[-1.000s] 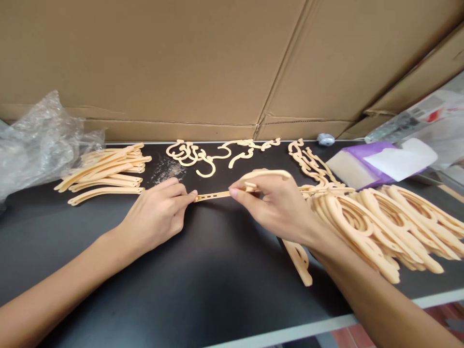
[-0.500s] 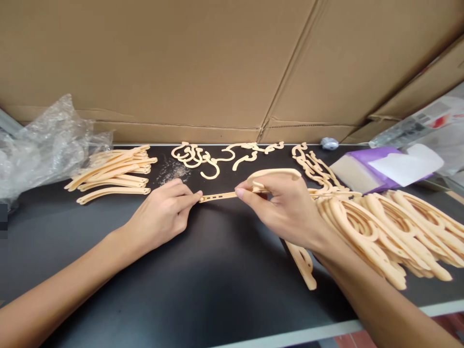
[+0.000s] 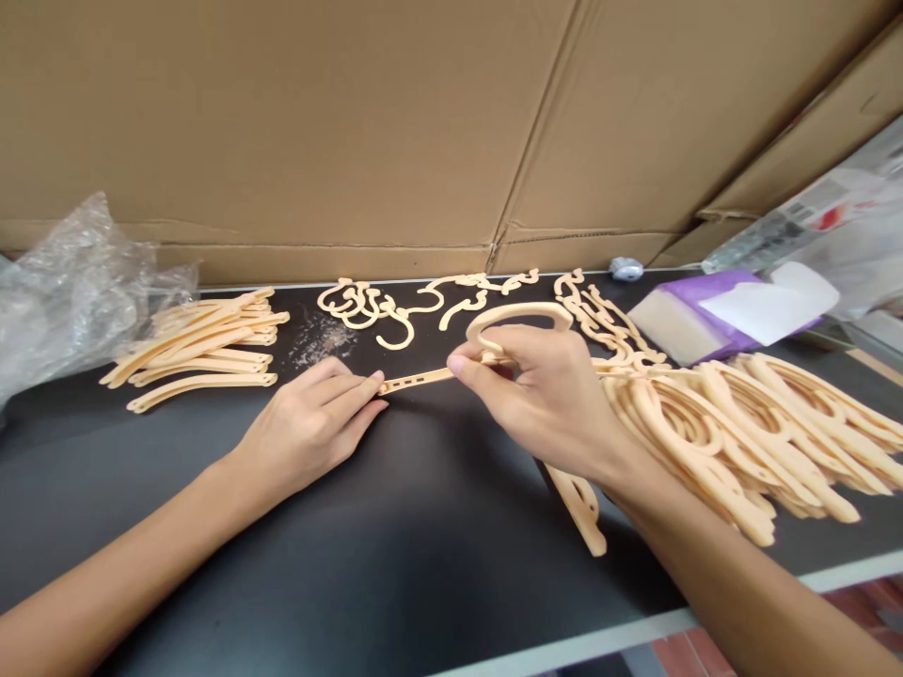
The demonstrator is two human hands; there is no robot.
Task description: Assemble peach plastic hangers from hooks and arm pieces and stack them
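Note:
Between my hands is a cream plastic folding hanger (image 3: 418,378), held just over the black tabletop. My left hand (image 3: 317,414) pinches the far end of its slotted arm. My right hand (image 3: 536,385) is closed around the middle of the hanger, at the base of its curved hook (image 3: 518,312), which rises above the fingers. Under my right wrist another cream hanger piece (image 3: 579,512) slants down toward the table's front edge; my hand hides where its upper end goes.
Curved hanger arms (image 3: 204,343) lie stacked at left beside crumpled clear plastic (image 3: 77,282). Loose hooks (image 3: 395,324) lie at the back. Folded hangers (image 3: 705,432) fill the right side, with a purple tissue pack (image 3: 720,301) behind them. A cardboard wall (image 3: 282,132) closes the back.
The hook over my right hand has tilted more upright, showing more of its curve. Both hands keep their grip on the hanger. The whole view has shifted slightly.

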